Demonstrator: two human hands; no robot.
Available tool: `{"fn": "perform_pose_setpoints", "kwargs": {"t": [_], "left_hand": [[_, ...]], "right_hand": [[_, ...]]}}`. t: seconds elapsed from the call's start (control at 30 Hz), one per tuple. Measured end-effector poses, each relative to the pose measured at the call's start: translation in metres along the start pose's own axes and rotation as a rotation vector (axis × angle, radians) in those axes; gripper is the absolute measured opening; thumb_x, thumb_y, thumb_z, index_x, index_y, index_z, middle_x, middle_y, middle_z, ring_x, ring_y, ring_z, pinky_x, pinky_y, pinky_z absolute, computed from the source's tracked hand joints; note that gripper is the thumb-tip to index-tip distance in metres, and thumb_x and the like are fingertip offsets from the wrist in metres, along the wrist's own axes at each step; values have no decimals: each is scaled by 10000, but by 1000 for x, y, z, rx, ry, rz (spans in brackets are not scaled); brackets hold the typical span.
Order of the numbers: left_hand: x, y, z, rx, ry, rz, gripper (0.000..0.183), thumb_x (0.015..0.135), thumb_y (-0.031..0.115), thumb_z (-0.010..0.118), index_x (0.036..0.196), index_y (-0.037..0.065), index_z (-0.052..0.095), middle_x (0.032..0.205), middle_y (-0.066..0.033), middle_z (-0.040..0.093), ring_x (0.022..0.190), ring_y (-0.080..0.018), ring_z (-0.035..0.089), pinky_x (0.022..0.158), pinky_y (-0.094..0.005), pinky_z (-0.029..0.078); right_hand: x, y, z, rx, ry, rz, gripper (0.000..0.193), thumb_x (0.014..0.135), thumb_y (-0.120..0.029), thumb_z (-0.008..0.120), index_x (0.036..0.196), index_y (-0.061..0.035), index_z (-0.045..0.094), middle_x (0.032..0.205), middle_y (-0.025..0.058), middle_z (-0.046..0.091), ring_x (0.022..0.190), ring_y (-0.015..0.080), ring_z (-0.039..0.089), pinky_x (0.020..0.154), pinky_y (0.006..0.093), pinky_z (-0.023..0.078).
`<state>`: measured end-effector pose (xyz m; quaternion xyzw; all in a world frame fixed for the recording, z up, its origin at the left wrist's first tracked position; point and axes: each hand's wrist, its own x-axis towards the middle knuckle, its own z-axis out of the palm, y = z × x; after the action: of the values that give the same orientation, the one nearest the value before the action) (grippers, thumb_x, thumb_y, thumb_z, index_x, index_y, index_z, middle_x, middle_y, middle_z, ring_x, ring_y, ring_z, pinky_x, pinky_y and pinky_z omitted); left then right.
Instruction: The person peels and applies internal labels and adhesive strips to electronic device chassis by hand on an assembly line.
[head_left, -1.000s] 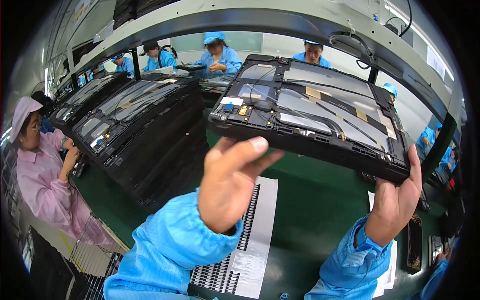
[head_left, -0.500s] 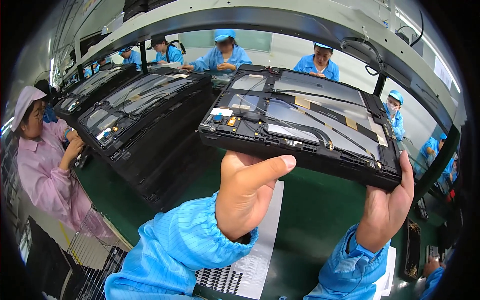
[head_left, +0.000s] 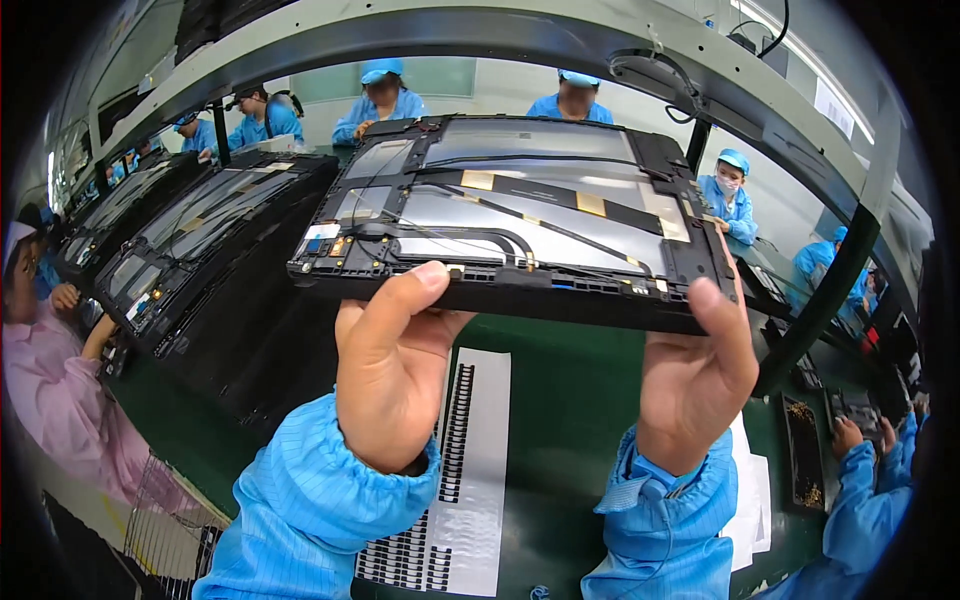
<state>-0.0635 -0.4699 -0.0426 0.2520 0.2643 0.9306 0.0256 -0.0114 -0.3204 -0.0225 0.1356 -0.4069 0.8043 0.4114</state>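
Observation:
Both my hands hold up a wide black electronics housing [head_left: 545, 215], inner side up, above the green bench. Silver panels, thin black cables, gold-coloured tape patches and small connectors show on its top. My left hand [head_left: 390, 375] supports it from below near the front left, with the thumb against its front edge. At the front right corner, my right hand [head_left: 695, 390] grips it with the thumb up along the side. The fingers of both hands are partly hidden under it. On the bench below lies a white sheet [head_left: 490, 400] carrying rows of small black pieces.
Tall black stacks topped with similar housings [head_left: 200, 235] stand at the left. A metal shelf beam [head_left: 440, 45] crosses overhead. A black tray of small gold-coloured parts [head_left: 803, 450] and white papers [head_left: 745, 500] lie right. People in blue and pink work around the bench.
The housing has moved left in view and is held more level, with both hands going along. My view has turned right, bringing a co-worker's hands at the right further in.

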Motion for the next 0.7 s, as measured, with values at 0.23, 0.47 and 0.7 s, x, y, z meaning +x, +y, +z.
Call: {"fn": "perform_pose_setpoints", "kwargs": {"t": [0.23, 0.47, 0.7], "left_hand": [[5, -7, -4, 11, 41, 30, 256, 744, 38, 509, 992, -21, 477, 919, -121, 556, 853, -221, 554, 789, -382, 456], [-1, -1, 2, 21, -15, 98, 321, 730, 0, 518, 1040, -13, 439, 934, -116, 542, 864, -205, 546, 764, -345, 461], [-19, 39, 19, 240, -148, 344, 373, 706, 18, 624, 1041, -6, 462, 976, -83, 538, 919, -165, 507, 839, -295, 383]], "right_hand": [[1, 2, 1, -80, -34, 47, 703, 592, 20, 598, 1214, 91, 277, 985, 142, 497, 885, 193, 509, 823, 287, 388], [6, 13, -1, -100, -92, -33, 679, 610, 10, 608, 1205, 92, 293, 1028, 144, 485, 902, 194, 505, 834, 281, 382], [3, 0, -17, 261, -72, 60, 281, 811, -216, 545, 996, -6, 527, 974, 109, 577, 867, 191, 560, 787, 332, 444]]}}
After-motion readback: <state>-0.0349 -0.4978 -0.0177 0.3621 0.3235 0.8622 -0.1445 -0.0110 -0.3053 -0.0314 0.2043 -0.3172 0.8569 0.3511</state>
